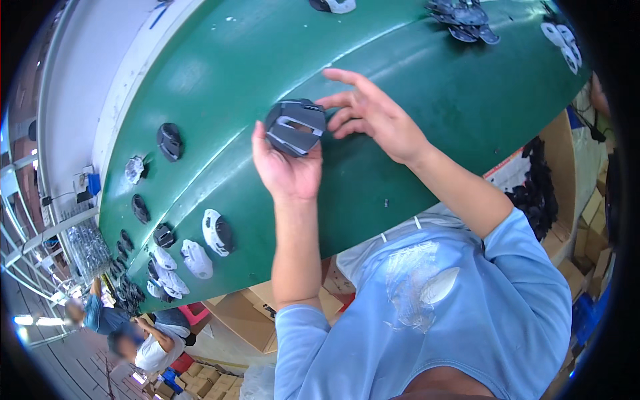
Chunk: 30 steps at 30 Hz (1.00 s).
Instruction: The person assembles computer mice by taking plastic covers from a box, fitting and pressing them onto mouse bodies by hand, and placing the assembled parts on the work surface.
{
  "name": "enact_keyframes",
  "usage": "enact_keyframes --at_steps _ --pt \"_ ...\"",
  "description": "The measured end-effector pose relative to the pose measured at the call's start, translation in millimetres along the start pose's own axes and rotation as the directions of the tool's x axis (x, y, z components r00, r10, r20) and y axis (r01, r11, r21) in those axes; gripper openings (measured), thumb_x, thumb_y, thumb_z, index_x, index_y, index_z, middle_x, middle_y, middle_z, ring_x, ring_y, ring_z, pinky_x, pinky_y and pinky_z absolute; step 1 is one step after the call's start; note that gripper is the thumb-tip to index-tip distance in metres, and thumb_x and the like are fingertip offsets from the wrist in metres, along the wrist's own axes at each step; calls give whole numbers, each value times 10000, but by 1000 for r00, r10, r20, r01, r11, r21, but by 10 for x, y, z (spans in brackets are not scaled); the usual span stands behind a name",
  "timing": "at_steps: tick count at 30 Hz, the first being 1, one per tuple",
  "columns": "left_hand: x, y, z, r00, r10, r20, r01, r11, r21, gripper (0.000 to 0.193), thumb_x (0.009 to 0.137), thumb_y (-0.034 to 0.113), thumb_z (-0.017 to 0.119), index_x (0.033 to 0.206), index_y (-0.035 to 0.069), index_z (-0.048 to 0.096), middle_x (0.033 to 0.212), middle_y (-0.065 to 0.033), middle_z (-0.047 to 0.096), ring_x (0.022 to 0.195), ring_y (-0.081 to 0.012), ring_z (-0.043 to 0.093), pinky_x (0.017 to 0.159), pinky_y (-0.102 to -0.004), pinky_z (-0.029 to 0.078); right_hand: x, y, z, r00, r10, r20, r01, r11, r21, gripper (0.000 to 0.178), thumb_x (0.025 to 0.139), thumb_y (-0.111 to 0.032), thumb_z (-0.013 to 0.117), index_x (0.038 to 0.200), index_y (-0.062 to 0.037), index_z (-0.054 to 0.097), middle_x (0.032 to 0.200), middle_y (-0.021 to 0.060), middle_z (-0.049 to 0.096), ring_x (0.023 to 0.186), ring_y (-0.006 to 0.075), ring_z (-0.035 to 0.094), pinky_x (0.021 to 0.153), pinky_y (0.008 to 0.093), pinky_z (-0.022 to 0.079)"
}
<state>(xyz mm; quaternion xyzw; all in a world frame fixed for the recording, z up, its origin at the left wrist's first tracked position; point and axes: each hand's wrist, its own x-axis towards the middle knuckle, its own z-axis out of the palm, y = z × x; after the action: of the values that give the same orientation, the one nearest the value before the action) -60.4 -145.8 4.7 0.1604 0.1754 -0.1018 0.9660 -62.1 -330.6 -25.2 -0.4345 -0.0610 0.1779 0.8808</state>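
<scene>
Nearest was the blue shirt [433, 300] of the person, and in front of it, over the table, both hands were raised. The dark shell [297, 139], a rounded part with a grey-edged opening, was in the left hand [291, 175], above the green table [373, 177].

The shell could possibly slip and fall on the table, because only one hand surely supported it, from below and at its side. If the right hand [377, 117] pushed too hard on the edge, the shell could also turn in the grip, or its thin rim could be bent.

The left hand was curved around the shell, with the thumb up along the left side; the other fingers were mostly hidden under it. The right hand was open, its fingers spread and pointing to the shell's right edge. Whether a fingertip touched there, one cannot tell.

Farther to the left lay a white-and-black shell [217, 232], a white shell [196, 259] and a dark part [169, 142]. At the far side was a pile of dark pieces [463, 20]. In the distance, at lower left, a co-worker in white [159, 347] was visible.
</scene>
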Motion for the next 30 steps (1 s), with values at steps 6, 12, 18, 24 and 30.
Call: enact_keyframes --at_steps 6,12,18,24,30 --pt "-266 -454 -100 949 -222 225 316 666 -676 268 1022 208 493 1122 -17 599 841 -43 550 676 -138 505 618 -277 494 86 -176 7 815 -505 285 528 443 -725 621 897 -276 712 1442 -64 501 1392 130 579 1150 268 610 979 378 487" --pt "-430 -494 -370 886 -400 234 321 894 312 450 1056 414 380 1177 18 556 968 -91 624 751 -180 613 618 -356 548 157 -425 128 932 -319 170 331 565 -756 267 878 -118 706 1112 4 663 898 147 720 749 267 705 681 331 536" --pt "-436 -472 -180 861 373 347 -508 600 618 675 1028 554 426 1408 -3 406 1327 -160 538 1182 -274 577 960 -407 502 41 -444 198 880 -434 195 354 325 -877 284 869 -126 697 1117 7 661 916 159 718 779 321 704 678 365 547" --pt "-356 -453 -170 833 482 272 -537 585 607 693 1043 557 381 1391 -40 441 1297 -140 561 1218 -228 547 1036 -379 442 0 -365 277 892 -389 230 357 294 -887 287 863 -129 666 1125 -12 651 971 163 703 816 344 693 708 406 564" --pt "-306 -465 -101 848 517 117 -503 714 487 641 1065 577 255 1241 45 568 1186 -97 647 1108 -240 626 960 -397 512 -15 -208 401 898 -361 253 347 226 -910 301 861 -142 650 1137 -22 633 945 142 678 761 326 679 633 410 564"
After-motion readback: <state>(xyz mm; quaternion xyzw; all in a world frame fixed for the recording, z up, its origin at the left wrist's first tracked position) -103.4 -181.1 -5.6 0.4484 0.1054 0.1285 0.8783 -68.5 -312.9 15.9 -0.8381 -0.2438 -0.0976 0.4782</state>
